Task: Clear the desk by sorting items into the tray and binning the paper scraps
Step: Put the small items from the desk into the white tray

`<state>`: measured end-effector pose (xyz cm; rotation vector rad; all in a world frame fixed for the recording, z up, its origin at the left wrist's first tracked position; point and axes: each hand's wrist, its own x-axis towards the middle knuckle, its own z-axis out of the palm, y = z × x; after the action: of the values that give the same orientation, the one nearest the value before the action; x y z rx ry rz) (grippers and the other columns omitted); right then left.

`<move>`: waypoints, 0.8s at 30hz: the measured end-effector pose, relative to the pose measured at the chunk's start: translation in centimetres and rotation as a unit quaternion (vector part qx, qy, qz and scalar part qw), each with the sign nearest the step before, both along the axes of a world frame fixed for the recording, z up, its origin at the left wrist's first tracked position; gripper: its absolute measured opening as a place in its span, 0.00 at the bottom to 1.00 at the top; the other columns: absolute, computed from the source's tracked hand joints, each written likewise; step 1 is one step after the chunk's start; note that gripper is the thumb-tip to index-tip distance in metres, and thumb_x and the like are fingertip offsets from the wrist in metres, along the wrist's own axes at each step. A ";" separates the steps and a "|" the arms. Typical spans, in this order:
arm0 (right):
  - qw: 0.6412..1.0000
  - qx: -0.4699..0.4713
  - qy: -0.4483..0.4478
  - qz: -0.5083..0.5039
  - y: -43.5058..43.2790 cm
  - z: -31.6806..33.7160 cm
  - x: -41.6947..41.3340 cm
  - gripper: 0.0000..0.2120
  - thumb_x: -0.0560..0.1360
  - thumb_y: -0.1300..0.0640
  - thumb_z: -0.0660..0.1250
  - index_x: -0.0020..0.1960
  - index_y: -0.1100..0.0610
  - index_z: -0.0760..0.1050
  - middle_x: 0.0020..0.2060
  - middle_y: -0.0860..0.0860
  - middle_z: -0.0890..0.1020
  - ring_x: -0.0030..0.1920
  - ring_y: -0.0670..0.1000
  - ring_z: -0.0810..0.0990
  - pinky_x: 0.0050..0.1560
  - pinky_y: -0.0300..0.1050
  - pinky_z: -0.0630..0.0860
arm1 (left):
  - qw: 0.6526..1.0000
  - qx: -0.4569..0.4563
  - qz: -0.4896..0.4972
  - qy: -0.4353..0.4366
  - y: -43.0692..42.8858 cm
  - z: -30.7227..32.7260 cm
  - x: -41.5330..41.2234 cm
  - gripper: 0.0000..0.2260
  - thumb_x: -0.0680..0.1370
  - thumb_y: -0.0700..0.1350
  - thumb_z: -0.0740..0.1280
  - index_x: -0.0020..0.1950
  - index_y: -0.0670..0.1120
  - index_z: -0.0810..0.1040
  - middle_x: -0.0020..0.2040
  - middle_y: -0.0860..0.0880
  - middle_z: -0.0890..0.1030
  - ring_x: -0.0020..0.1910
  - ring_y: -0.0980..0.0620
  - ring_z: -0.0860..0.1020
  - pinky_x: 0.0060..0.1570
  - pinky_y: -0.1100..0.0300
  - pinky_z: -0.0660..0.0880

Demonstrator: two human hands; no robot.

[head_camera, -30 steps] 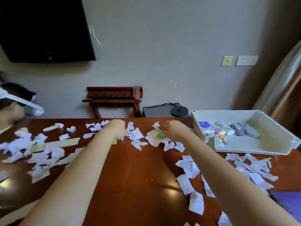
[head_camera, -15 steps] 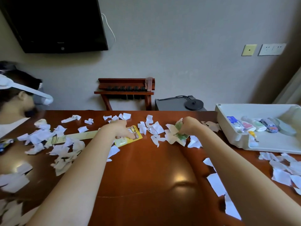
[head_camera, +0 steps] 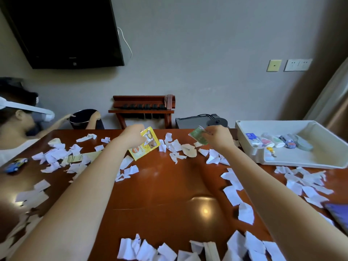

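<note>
Paper scraps (head_camera: 233,193) litter the surface (head_camera: 165,194) all round. Your tray (head_camera: 320,162) sits at two o'clock, part-filled. Your left hand (head_camera: 131,135) pinches a yellow packet (head_camera: 146,146) at twelve; your right hand (head_camera: 218,137) grips what looks like a green sachet (head_camera: 198,137) at one. You're sorting: carry both rightward and release them inside the tray.

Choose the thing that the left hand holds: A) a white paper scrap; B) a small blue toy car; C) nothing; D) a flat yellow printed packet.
D: the left hand pinches the flat yellow printed packet at its upper edge; the right hand holds a flat green packet.
</note>
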<state>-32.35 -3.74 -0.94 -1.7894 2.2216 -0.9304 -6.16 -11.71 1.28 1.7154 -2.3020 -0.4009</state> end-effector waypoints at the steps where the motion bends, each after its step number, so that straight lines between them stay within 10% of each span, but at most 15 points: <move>1: 1.000 -0.018 -0.006 0.002 0.7 0.3 0.0 0.12 0.79 0.56 0.60 0.46 0.59 0.80 0.37 0.54 0.77 0.30 0.47 0.71 0.26 0.37 0.60 | 1.000 -0.014 0.002 0.013 0.6 0.4 -0.1 0.03 0.77 0.41 0.63 0.45 0.44 0.69 0.44 0.44 0.74 0.40 0.45 0.75 0.36 0.55 0.71; 9: 0.991 -0.123 -0.045 -0.034 8.3 2.4 -3.7 0.10 0.77 0.59 0.64 0.55 0.61 0.79 0.51 0.57 0.82 0.51 0.57 0.80 0.44 0.44 0.75 | 0.989 -0.035 -0.100 0.107 6.4 4.6 -6.5 0.02 0.76 0.41 0.65 0.46 0.43 0.74 0.47 0.43 0.79 0.44 0.44 0.80 0.34 0.56 0.75; 24: 0.948 -0.170 -0.003 -0.268 15.4 1.7 -24.5 0.07 0.74 0.61 0.63 0.48 0.59 0.79 0.42 0.59 0.83 0.44 0.61 0.78 0.39 0.43 0.66 | 0.941 -0.021 -0.334 0.042 9.0 4.7 -37.3 0.06 0.77 0.41 0.63 0.52 0.43 0.75 0.45 0.46 0.73 0.43 0.48 0.71 0.36 0.60 0.66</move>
<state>-56.88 11.63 0.73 -1.2827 2.7393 -1.4925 -43.49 -2.68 6.01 0.8260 -2.7448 -0.5225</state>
